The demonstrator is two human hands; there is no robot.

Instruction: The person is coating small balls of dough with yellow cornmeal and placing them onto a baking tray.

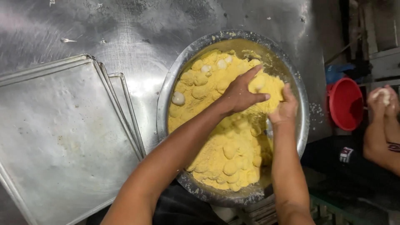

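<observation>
A large round metal bowl point(166, 96) holds yellow crumb-like flour point(225, 141) with several small dough balls coated in it and one pale uncoated ball point(178, 98) at the left. My left hand point(241, 92) lies flat on the flour near the bowl's middle, fingers spread over a ball. My right hand point(284, 109) is beside it, fingers curled down into the flour; what it holds is hidden.
Stacked metal baking trays point(62, 137) lie left of the bowl on a steel table point(137, 37). At the right, past the table edge, stands a red bucket point(346, 103). Another person's hands point(382, 100) hold a pale dough ball there.
</observation>
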